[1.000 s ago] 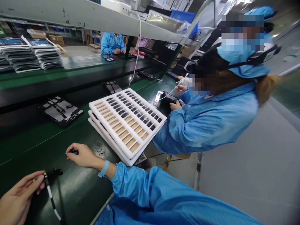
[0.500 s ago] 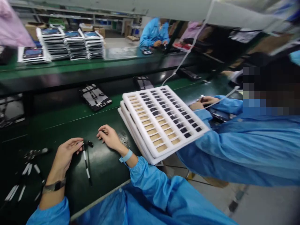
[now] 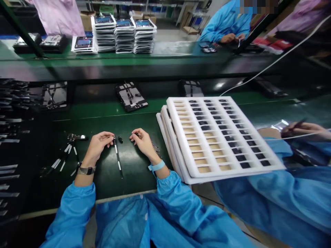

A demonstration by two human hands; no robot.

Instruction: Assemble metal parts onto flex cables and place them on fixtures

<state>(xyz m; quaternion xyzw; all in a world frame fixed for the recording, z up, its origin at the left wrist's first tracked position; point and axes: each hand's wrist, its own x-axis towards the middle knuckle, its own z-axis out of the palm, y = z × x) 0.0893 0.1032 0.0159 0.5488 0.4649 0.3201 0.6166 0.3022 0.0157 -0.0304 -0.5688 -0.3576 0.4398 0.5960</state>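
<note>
My left hand (image 3: 99, 145) rests on the green bench and pinches the top end of a thin black flex cable (image 3: 118, 160) with white patches, which lies stretched toward me. My right hand (image 3: 142, 141) lies a little to the right, fingers curled, pinching a tiny dark part at its fingertips. A small black piece (image 3: 120, 139) lies on the mat between the two hands. More flex cables (image 3: 67, 153) lie in a loose bunch to the left of my left hand.
A stack of white foam trays (image 3: 181, 151) with rows of small black parts stands right of my right hand. A co-worker's blue sleeve (image 3: 284, 186) and hand (image 3: 300, 129) lie beyond it. Dark panels (image 3: 131, 96) ride the conveyor behind; stacked trays (image 3: 124, 32) stand farther back.
The view has swung left, so both hands now sit in the middle. My right hand has drawn closer to my left. The left keeps its pinch on the cable end.
</note>
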